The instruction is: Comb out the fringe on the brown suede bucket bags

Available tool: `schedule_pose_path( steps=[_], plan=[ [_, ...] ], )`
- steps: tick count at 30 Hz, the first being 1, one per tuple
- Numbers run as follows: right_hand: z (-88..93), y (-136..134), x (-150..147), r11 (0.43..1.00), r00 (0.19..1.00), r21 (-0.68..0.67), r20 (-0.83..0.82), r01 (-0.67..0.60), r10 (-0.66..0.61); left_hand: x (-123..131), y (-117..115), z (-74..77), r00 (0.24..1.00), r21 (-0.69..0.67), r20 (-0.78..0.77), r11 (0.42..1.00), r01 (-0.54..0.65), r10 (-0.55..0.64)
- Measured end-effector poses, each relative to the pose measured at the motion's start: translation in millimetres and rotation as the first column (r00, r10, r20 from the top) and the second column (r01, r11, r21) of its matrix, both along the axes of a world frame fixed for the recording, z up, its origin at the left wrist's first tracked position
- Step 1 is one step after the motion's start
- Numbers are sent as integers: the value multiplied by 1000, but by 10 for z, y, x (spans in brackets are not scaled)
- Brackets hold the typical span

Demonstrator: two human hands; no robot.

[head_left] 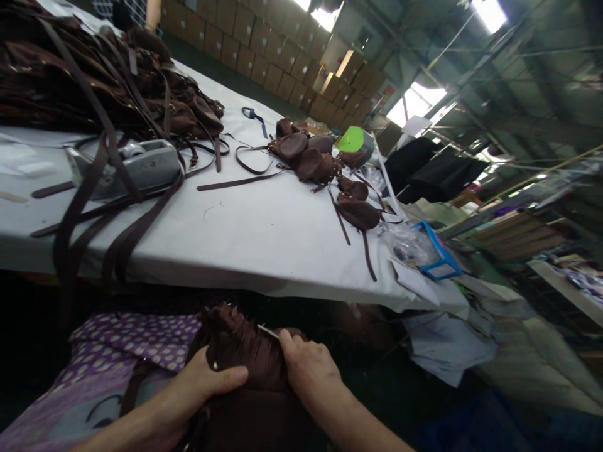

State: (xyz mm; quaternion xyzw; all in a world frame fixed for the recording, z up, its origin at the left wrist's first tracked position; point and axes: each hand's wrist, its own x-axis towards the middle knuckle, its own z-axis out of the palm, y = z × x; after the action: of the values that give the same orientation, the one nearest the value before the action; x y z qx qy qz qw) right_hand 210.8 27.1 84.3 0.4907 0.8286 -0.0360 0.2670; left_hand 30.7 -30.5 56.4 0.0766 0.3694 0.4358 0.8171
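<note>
Low in front of me, below the table edge, is a dark brown bag [254, 417] with a gathered, pleated upper part. My left hand [205, 382] is closed around the bag's left side, its thumb pressed on the pleats. On the opposite side, my right hand [311, 370] is closed, with a thin pale tool [268, 330] sticking out past its thumb over the gathers. Whether that tool is a blade or tweezers I cannot tell. The right fingers lie against the bag, partly hidden.
A white-covered table [235, 232] spans the view. On it are a heap of brown bags [108, 94], a grey tape dispenser [151, 166] among hanging straps, and several small brown bags [315, 164]. A blue crate [438, 251] stands at right; stacked cartons [264, 44] line the back.
</note>
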Motion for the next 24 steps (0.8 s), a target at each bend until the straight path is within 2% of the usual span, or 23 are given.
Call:
schedule_pose_path(
  steps=[5,8,10,11,13,15,17,18,19,21,22,24],
  plan=[
    [-106,431,126,983,985,97,52,159,-165,-9,-8,23,975,106,-223,994,21,3],
    [-32,653,332,964,969,146,81,221,-234,-26,-64,58,990,74,-140,997,0,11],
    [98,632,438,956,966,161,35,247,-255,-45,-82,49,997,6,-73,999,-33,34],
    [174,556,464,960,971,149,-40,238,-235,-52,-79,30,997,-41,-62,998,-44,41],
    [313,297,448,991,958,64,-269,120,-98,-58,-50,-30,999,-144,-29,988,-47,44],
    [385,-20,354,993,879,-23,-467,-119,95,-51,-13,-88,999,-211,15,977,-37,41],
    [354,-263,226,951,841,-59,-486,-303,237,-36,5,-109,998,-234,47,972,-32,44],
    [305,-320,169,943,859,-66,-438,-325,265,-30,3,-101,997,-245,68,969,-21,39],
    [240,-323,129,953,897,-60,-359,-296,256,-27,-5,-82,995,-259,98,966,0,26],
    [101,-169,127,995,983,-4,-156,-100,98,-29,-38,-25,983,-279,181,958,72,-21],
    [43,-28,171,999,998,47,-65,26,-22,-35,-58,5,975,-275,217,956,106,-46],
    [-20,300,333,961,970,157,52,228,-239,-55,-91,51,966,-251,248,959,132,-68]
  ],
)
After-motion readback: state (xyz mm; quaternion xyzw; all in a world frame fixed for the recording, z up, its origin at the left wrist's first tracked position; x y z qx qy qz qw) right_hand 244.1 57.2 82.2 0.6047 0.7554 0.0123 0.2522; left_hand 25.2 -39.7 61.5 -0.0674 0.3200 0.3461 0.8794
